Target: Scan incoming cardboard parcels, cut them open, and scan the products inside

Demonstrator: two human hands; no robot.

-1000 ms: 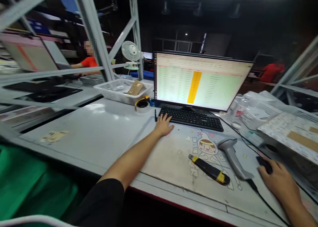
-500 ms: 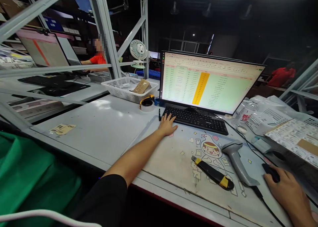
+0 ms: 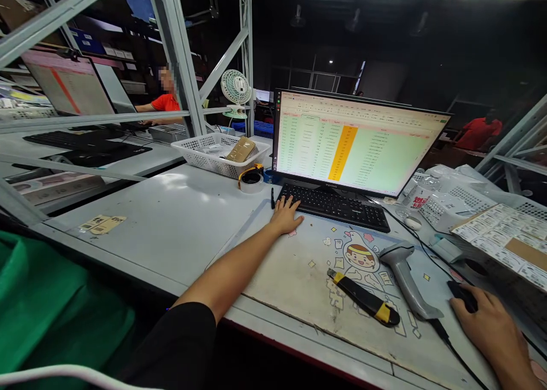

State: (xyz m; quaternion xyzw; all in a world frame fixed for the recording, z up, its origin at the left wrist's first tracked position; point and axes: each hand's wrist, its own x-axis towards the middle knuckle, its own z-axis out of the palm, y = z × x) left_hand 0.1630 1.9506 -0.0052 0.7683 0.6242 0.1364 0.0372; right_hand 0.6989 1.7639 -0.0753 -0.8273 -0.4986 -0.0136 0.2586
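My left hand (image 3: 285, 215) rests with fingers spread on the left end of the black keyboard (image 3: 337, 205). At the right, my right hand (image 3: 487, 313) is curled over a black computer mouse (image 3: 462, 296). Behind the keyboard a monitor (image 3: 359, 145) displays a spreadsheet with an orange column. Between my hands a black and yellow utility knife (image 3: 363, 298) lies on the cartoon desk mat (image 3: 290, 282). Beside it, nearer my right hand, lies a grey barcode scanner (image 3: 408, 282) with its cable running to the front edge.
A white basket (image 3: 205, 161) holding a brown package stands left of the monitor, with tape rolls (image 3: 251, 182) beside it. A small fan (image 3: 236, 88) is on the metal frame (image 3: 177, 54). Printed sheets (image 3: 504, 236) lie at right. People in red sit farther off.
The whole view has shifted slightly, so things appear a little farther left. Both hands keep their places on the keyboard and the mouse.
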